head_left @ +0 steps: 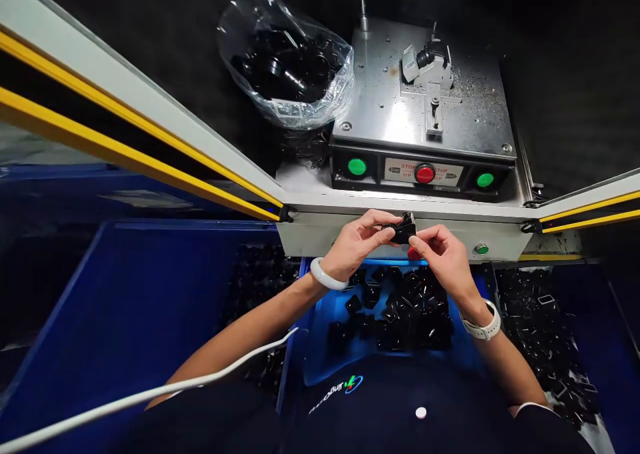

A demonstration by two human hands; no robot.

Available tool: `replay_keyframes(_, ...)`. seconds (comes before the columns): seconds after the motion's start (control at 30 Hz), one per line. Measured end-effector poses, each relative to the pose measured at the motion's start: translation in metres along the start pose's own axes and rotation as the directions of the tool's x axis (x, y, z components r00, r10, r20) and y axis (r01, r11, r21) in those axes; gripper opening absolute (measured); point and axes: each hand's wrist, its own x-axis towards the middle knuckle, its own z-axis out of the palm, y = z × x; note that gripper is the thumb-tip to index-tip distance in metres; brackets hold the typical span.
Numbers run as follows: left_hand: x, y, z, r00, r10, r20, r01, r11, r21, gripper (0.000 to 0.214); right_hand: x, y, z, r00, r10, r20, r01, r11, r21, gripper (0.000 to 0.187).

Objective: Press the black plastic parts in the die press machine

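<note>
Between my hands is a small black plastic part [404, 230], held above the front edge of the machine bench. My left hand [356, 244] pinches its left end between thumb and fingers. The fingertips of my right hand [445, 257] close at its lower right corner; whether they grip it or only touch it is hard to see. A red button [414, 252] on the bench front shows partly behind my right fingers. Below my hands, a blue bin [320, 361] holds several black plastic parts [413, 307].
A press machine [380, 107] with a metal fixture [433, 74] carries two green buttons and a red one [425, 174]. Left of it sits a clear bag [300, 111] of black parts. Yellow-edged frame bars [150, 121] flank the opening. A white cable [200, 379] crosses the lower left.
</note>
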Motion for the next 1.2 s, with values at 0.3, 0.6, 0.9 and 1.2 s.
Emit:
replay_keyframes(0.3, 0.021, 0.001, 0.011, 0.972, 0.151, -0.178, -0.149, 0.988, 0.027, 0.034, 0.013, -0.016, 0.0, 0.992, -0.11, -0.064, 0.102, 0.988, -0.119, 0.031)
replay_keyframes(0.6, 0.028, 0.017, 0.004, 0.985, -0.119, -0.127, 0.066, 0.931, -0.359, 0.045, 0.05, -0.019, -0.033, 0.933, -0.318, -0.166, 0.279, 0.935, -0.22, 0.024)
replay_keyframes(0.9, 0.068, 0.065, 0.001, 0.99, 0.092, -0.111, -0.124, 0.933, -0.338, 0.032, 0.174, -0.094, -0.038, 0.729, -0.67, -0.14, 0.545, 0.692, -0.473, 0.027)
replay_keyframes(1.2, 0.08, 0.037, -0.024, 0.947, 0.187, -0.261, -0.258, 0.926, -0.274, 0.041, 0.119, -0.068, -0.003, 0.815, -0.58, -0.007, 0.551, 0.777, -0.303, 0.017)
